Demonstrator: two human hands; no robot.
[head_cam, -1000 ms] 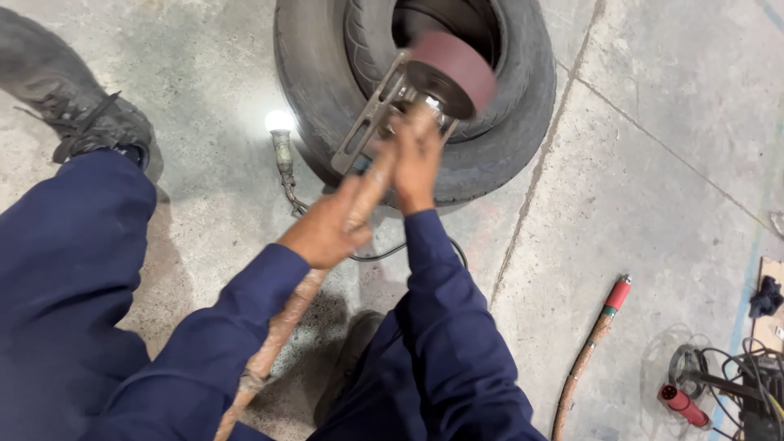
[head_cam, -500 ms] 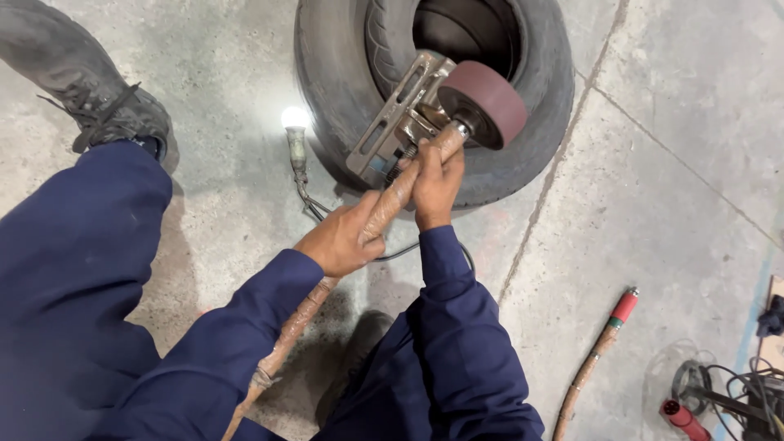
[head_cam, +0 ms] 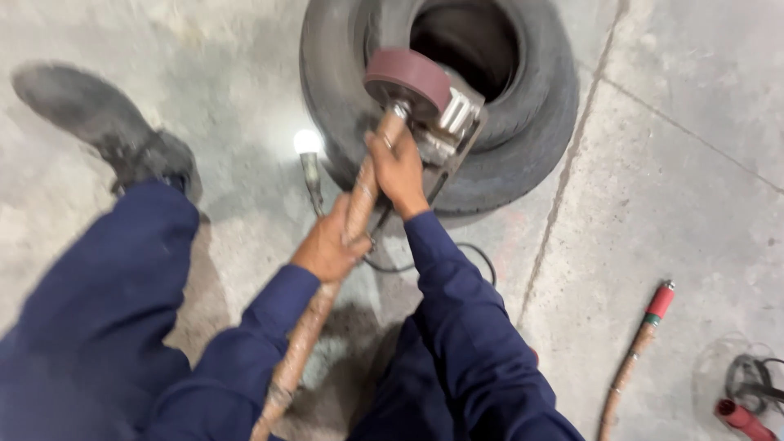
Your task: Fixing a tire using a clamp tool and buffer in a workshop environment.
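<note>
Left hand (head_cam: pixel 331 245) fingers wrapped around the brown hose-covered tool shaft (head_cam: pixel 359 196). Right hand (head_cam: pixel 398 167) fingers gripping it higher, maroon sanding drum (head_cam: pixel 407 80) at twelve o'clock above black rubber tyre (head_cam: pixel 523 122).

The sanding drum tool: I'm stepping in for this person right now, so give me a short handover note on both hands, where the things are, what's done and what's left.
Left hand: wrapped around the worn brown hose-like shaft, lower down.
Right hand: gripping the shaft's upper end, just below the sanding drum tool.
The maroon drum and its metal bracket are held up over the black tyre lying flat on the concrete floor; whether they touch the tyre cannot be told.
A lit work lamp lies beside the tyre.
A red-tipped hose lies to the right.
Done: tool picked up in both hands.
Left: no sanding marks are visible on the tyre.
</note>
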